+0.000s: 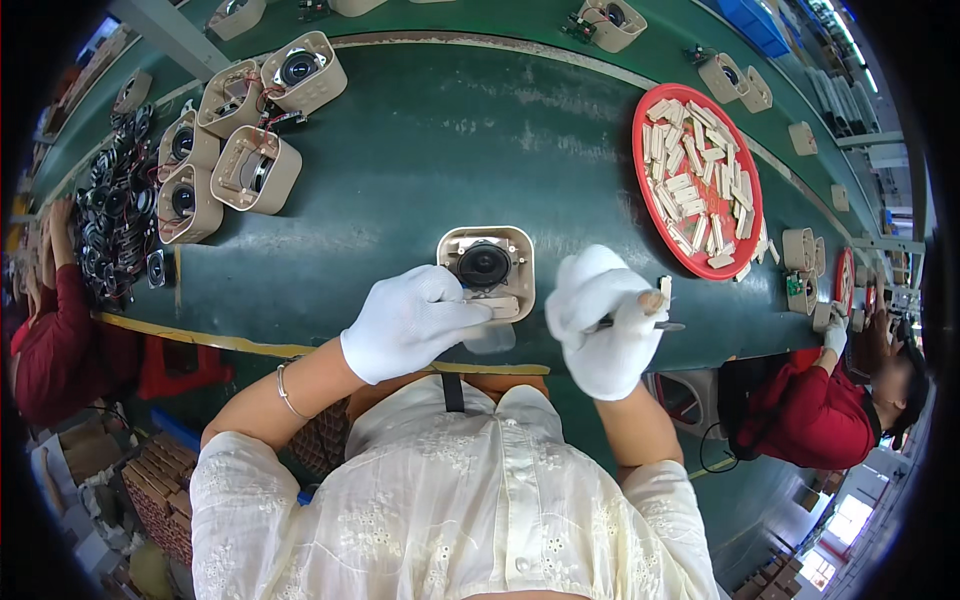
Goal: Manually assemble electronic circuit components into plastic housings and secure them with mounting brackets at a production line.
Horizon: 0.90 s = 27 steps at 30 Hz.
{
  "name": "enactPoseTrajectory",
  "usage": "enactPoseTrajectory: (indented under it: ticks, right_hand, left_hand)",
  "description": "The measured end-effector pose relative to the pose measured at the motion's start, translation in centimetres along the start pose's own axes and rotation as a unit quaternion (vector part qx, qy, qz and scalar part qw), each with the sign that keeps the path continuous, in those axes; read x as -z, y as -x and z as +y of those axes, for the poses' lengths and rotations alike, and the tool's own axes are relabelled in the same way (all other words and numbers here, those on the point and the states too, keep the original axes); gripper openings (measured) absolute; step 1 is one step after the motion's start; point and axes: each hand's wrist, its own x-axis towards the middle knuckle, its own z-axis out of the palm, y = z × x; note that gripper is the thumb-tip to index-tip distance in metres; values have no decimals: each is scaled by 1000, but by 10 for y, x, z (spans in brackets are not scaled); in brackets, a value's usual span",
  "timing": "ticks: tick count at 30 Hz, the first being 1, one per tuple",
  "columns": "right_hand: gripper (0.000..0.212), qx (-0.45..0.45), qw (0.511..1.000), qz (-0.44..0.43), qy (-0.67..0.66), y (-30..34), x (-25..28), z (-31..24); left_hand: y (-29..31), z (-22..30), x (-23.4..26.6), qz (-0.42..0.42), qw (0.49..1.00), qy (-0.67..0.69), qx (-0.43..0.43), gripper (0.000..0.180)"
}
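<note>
A cream speaker housing (528, 262) lies open side up in front of me, with a round black speaker (483, 264) inside. My left hand (415, 318), in a white glove, is closed at its near left side. The fingers pinch a small cream plastic piece (495, 306) at the housing's near wall. To the right of the housing, my gloved right hand (608, 322) is curled, one bare fingertip showing through the glove. A thin metal tool (672, 326) sticks out of it; its kind is hidden. A narrow cream strip (666, 288) shows beside that hand; whether it is held, I cannot tell.
A red round tray (642, 180) of cream plastic pieces stands at the right. Several cream housings (257, 170) with speakers stand at the far left, beside a heap of black speakers (115, 205). Co-workers in red (810, 415) sit on both sides. A metal post (175, 35) rises at the back left.
</note>
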Motion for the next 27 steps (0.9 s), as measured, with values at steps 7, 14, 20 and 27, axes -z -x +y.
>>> enactPoseTrajectory:
  ticks: [7,14,20,27]
  right_hand:
    - [33,71,990,-69,105,-9,-21,30]
    - [50,91,913,-172,357,-17,-1,-25]
    - [33,134,845,-165,490,4,-7,4]
    - [24,148,919,88,355,-22,26,-6]
  left_hand:
    - [-9,-7,5,-20,998,-39,-49,27]
    - [-7,-8,6,9,999,6,-48,26]
    - [-26,7,11,-29,998,-20,-55,10]
    - [-116,-48,-4,9,993,-121,1,33]
